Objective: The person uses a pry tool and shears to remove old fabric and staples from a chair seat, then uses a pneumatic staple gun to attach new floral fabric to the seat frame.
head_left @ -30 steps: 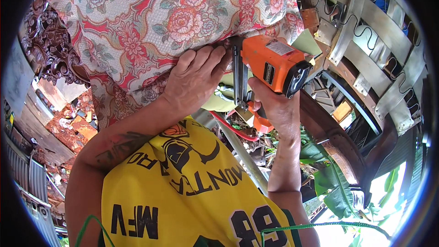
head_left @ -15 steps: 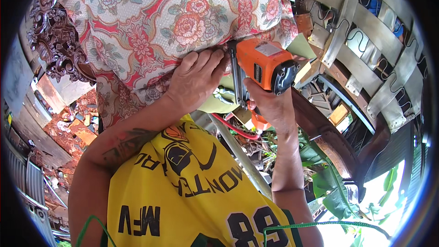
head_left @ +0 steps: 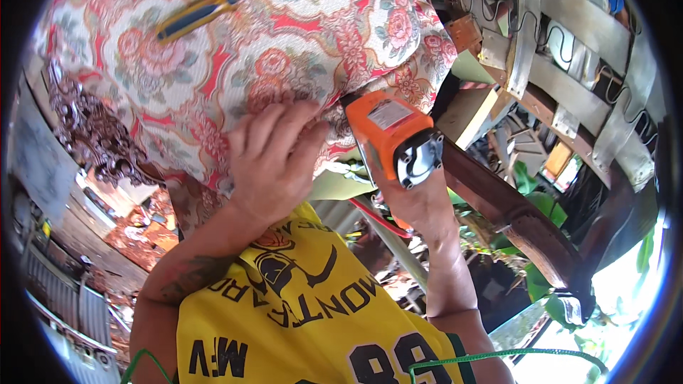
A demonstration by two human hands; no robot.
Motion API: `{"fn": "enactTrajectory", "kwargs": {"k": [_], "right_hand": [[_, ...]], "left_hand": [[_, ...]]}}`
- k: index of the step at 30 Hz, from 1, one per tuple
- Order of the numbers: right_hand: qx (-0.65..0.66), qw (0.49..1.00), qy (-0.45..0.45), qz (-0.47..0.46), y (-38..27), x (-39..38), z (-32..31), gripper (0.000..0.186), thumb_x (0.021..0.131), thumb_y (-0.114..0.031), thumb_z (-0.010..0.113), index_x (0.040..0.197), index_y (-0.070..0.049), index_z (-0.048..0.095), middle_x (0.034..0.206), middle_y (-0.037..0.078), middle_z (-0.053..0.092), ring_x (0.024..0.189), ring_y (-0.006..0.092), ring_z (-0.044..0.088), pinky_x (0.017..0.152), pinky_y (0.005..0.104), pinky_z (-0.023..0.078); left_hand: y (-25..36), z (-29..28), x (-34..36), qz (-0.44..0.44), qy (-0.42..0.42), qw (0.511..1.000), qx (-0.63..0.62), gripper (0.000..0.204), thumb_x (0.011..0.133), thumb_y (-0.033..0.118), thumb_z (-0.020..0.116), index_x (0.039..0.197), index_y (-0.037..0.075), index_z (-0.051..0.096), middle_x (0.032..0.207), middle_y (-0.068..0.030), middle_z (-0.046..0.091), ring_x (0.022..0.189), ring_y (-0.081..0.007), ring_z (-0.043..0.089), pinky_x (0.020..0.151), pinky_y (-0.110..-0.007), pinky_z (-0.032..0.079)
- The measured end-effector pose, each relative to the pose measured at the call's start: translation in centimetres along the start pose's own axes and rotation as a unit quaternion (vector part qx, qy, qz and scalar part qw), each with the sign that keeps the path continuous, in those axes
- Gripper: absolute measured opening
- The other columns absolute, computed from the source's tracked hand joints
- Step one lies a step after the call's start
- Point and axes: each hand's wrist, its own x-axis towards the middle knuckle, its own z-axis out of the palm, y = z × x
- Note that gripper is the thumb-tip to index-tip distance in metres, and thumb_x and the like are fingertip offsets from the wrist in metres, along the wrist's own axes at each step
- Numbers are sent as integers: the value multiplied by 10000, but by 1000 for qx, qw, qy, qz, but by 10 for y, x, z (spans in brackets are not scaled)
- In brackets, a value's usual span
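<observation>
Floral upholstery fabric in cream, red and pink drapes over a padded form in front of me. My left hand lies on its near edge, fingers stretched out and somewhat apart, pressing the cloth. To the right, my right hand grips an orange pneumatic staple gun with a black and silver end cap. The gun's nose rests at a fold of the fabric, just beyond my left fingertips; the exact contact is hidden. A long screwdriver with a yellow and blue handle lies on the fabric, farther off.
Dark carved wood borders the fabric on the left. A frame with woven webbing straps and wavy springs stands at the right. Below it runs a curved brown wooden piece. A red hose hangs under the gun.
My left hand has shifted left and nearer, its fingers loosening from the fabric edge. The staple gun has come slightly left and nearer. The view has shifted, bringing the screwdriver into sight.
</observation>
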Motion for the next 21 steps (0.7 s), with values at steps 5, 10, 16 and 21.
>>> {"fn": "enactTrajectory", "kwargs": {"k": [5,10,16,21], "right_hand": [[39,978,-99,180,-46,5,-26,412,776,-127,822,1153,-30,687,1067,140,751,992,313,745,876,401,577],[69,994,-56,58,-21,-1,-8,564,768,-189,867,1259,-53,626,935,166,747,847,358,752,763,431,608],[128,987,-64,75,-13,-8,-10,612,774,-225,872,1264,-24,565,955,190,718,883,416,728,772,498,600],[147,982,-83,87,-9,-11,-9,671,771,-242,876,1297,11,546,975,207,722,898,404,736,766,486,603]], "left_hand": [[-15,1,22,-65,14,997,42,227,824,123,771,1043,162,726,1303,-31,637,1186,-292,547,1015,-426,384],[-15,8,51,-45,-11,996,71,254,810,197,816,1048,189,726,1364,-35,594,1228,-307,498,1043,-441,364],[-8,21,89,16,-82,992,98,306,781,298,872,992,194,676,1412,-91,577,1225,-320,515,1034,-453,337],[-9,27,100,26,-123,985,116,355,768,423,875,925,202,647,1431,-79,571,1235,-323,506,1034,-452,328]]}}
